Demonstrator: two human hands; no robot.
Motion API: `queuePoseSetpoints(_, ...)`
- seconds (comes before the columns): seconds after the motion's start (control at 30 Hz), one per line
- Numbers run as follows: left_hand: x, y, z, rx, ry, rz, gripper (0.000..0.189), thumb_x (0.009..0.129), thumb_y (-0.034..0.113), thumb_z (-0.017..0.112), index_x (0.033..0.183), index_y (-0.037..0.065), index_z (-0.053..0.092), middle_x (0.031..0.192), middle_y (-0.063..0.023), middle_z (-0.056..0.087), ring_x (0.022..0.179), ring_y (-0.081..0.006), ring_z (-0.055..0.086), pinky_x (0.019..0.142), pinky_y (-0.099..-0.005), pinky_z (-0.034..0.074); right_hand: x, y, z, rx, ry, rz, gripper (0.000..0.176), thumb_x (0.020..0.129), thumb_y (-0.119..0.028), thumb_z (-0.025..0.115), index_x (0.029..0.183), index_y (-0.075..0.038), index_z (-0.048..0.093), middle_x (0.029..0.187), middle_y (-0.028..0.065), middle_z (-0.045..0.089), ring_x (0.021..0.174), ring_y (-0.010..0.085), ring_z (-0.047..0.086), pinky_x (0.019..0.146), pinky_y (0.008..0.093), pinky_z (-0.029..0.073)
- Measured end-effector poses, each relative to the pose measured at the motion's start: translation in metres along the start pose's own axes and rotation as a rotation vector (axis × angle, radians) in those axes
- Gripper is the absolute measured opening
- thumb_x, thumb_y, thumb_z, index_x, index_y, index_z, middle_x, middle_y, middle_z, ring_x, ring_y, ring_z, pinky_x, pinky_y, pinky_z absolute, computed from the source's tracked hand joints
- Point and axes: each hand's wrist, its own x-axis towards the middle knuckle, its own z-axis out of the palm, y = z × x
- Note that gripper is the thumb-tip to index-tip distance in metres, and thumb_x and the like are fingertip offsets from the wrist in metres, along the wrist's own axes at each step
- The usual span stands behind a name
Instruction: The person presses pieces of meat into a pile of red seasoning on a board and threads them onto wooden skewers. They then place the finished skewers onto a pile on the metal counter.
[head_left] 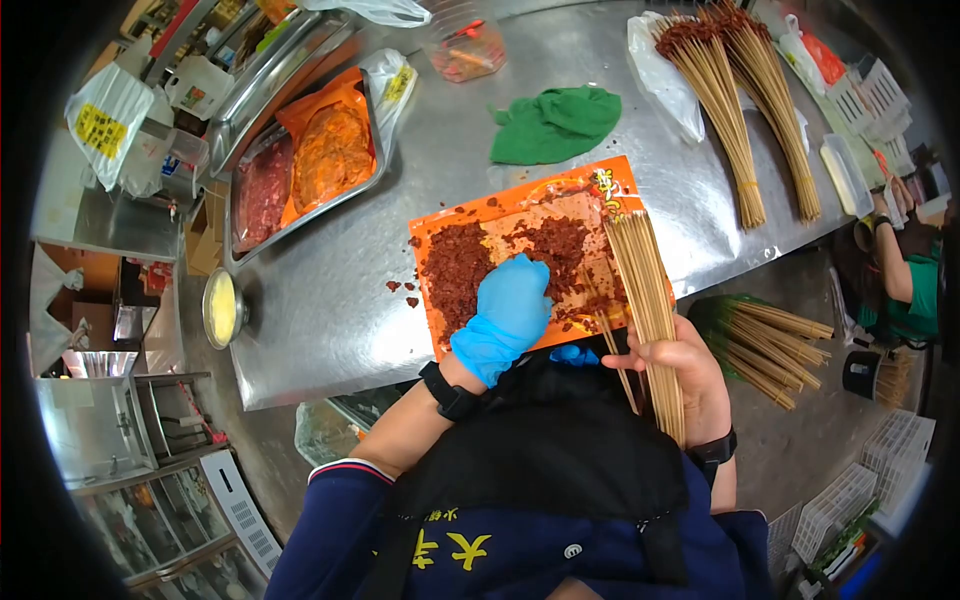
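Observation:
My left hand, in a blue glove, rests on dark red minced meat spread over an orange printed sheet. Its fingers are curled together, and what they hold, if anything, is hidden. My bare right hand is wrapped round a thick bundle of wooden skewers, whose upper ends lie over the sheet's right side. A few loose skewers stick out beside its fingertips. Past the sheet lies a crumpled green cloth on the metal table.
A metal tray of meat stands at the back left, near a yellow-filled bowl. Meat-tipped skewers lie at the back right. More skewers stand below the table's right edge. Another person's arm shows at far right.

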Motion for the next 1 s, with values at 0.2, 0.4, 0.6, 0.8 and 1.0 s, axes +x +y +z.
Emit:
queuePoseSetpoints(0.2, 0.001, -0.004, 0.002, 0.042, -0.107, -0.037, 0.018, 0.066, 0.008, 0.066, 0.079, 0.0, 0.054, 0.083, -0.0178, 0.054, 0.082, -0.0342, 0.055, 0.067, -0.0432, 0.048, -0.004, -0.004, 0.014, -0.066, 0.003, 0.026, 0.039, 0.062, -0.002, 0.057, 0.099, 0.005, 0.05, 0.068, 0.0041, 0.049, 0.054, 0.0118, 0.053, 0.078, 0.0403, 0.052)
queuePoseSetpoints(0.4, -0.01, -0.008, -0.008, 0.07, 0.04, -0.084, 0.018, 0.066, 0.009, 0.066, 0.077, 0.001, 0.055, 0.081, -0.0171, 0.055, 0.082, -0.0343, 0.056, 0.068, -0.0439, 0.048, -0.005, -0.001, 0.011, -0.1, 0.015, 0.041, 0.044, 0.062, -0.002, 0.061, 0.104, 0.006, 0.049, 0.071, 0.006, 0.052, 0.057, 0.0142, 0.057, 0.077, 0.036, 0.052)
queuePoseSetpoints(0.6, -0.002, -0.008, 0.005, 0.074, -0.009, -0.064, 0.017, 0.066, 0.01, 0.066, 0.077, 0.001, 0.056, 0.079, -0.0168, 0.055, 0.079, -0.0343, 0.056, 0.067, -0.0438, 0.048, -0.003, -0.002, 0.01, -0.174, 0.006, 0.089, 0.05, 0.062, 0.0, 0.062, 0.109, 0.007, 0.047, 0.074, 0.0084, 0.055, 0.063, 0.0186, 0.062, 0.073, 0.033, 0.053)
queuePoseSetpoints(0.8, 0.008, -0.016, 0.004, 0.064, -0.044, -0.106, 0.016, 0.068, 0.01, 0.061, 0.081, 0.001, 0.059, 0.083, -0.0185, 0.057, 0.077, -0.0325, 0.058, 0.067, -0.0399, 0.049, -0.005, -0.004, 0.013, -0.177, 0.01, 0.094, 0.041, 0.062, 0.0, 0.062, 0.1, 0.005, 0.051, 0.075, 0.0087, 0.056, 0.062, 0.0183, 0.061, 0.073, 0.0329, 0.052)
queuePoseSetpoints(1.0, 0.003, -0.021, -0.031, -1.502, 0.064, -0.444, 0.028, 0.08, 0.004, 0.05, 0.106, -0.004, 0.054, 0.097, -0.0044, 0.061, 0.08, -0.0139, 0.059, 0.067, -0.0272, 0.048, 0.001, 0.003, 0.011, -0.161, -0.059, 0.12, 0.034, 0.063, 0.001, 0.061, 0.096, 0.004, 0.053, 0.073, 0.0069, 0.056, 0.056, 0.0149, 0.058, 0.079, 0.0343, 0.05)
